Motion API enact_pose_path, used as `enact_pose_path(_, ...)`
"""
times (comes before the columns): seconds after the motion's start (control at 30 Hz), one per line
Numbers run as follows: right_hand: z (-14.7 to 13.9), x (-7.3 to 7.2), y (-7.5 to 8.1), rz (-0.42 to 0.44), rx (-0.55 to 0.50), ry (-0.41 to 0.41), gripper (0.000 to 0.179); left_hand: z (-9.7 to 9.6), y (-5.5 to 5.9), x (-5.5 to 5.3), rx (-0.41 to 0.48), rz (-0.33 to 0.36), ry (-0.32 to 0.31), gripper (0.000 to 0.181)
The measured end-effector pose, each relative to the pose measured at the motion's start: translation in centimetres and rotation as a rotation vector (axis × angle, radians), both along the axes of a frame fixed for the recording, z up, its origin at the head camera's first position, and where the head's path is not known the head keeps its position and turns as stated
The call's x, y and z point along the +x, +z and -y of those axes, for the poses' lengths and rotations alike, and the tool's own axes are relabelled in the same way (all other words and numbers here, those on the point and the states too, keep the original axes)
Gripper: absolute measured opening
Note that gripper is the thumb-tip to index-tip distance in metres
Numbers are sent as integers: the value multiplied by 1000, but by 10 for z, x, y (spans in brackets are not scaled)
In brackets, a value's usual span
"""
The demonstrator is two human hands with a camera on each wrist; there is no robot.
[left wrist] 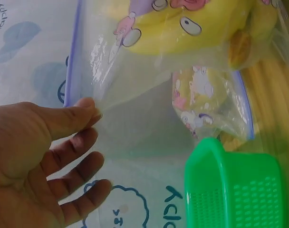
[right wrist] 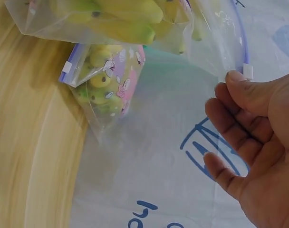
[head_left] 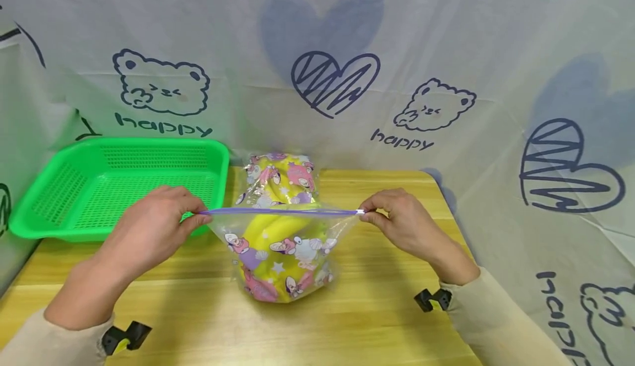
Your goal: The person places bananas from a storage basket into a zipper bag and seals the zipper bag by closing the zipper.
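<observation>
A clear zipper bag (head_left: 288, 261) printed with pink and purple cartoon figures holds yellow bananas (right wrist: 130, 23). My left hand (head_left: 154, 225) pinches the left end of its purple zip strip between thumb and forefinger. At the other end my right hand (head_left: 404, 225) pinches the corner beside the white slider (head_left: 360, 211). The strip is stretched straight between both hands, and the bag hangs below it. In the right wrist view the slider (right wrist: 248, 71) sits at the end of the strip, just above the thumb tip.
Behind the held bag, a second printed zipper bag (head_left: 280, 178) with yellow fruit stands on the wooden table (head_left: 387, 311). A green plastic basket (head_left: 223, 178) is at the back left. A white cloth (head_left: 238, 41) with bears and hearts hangs around the table.
</observation>
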State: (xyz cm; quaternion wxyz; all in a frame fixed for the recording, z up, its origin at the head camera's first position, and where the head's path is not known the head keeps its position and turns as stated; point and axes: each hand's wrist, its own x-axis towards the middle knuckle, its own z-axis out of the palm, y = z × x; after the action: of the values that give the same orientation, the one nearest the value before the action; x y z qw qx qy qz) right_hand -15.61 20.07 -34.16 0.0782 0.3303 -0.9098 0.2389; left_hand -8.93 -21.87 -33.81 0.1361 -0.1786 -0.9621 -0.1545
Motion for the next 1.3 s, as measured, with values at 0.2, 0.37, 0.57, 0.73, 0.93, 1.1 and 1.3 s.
enact_pose_path(0.2,2,0,-1,-40,-37,30,3,-5,4,-1,-51,-90,-50,10)
enact_pose_path(0.37,4,-1,2,-63,-40,29,3,-5,5,-4,-56,-198,-107,10)
enact_pose_path(0.57,5,-1,2,-68,-26,-7,5,-2,8,-5,-121,-147,-67,10)
enact_pose_path(0.73,7,1,3,-49,-48,-32,4,-4,14,-6,-157,-87,-62,7)
enact_pose_path(0.93,7,1,5,-47,-37,-27,5,-4,19,-9,-203,-90,-79,5)
enact_pose_path(1.1,4,-1,6,-57,21,12,6,-2,20,-10,-228,-89,-85,5)
enact_pose_path(1.3,7,-2,9,-57,41,33,4,1,20,-10,-237,-70,-69,5)
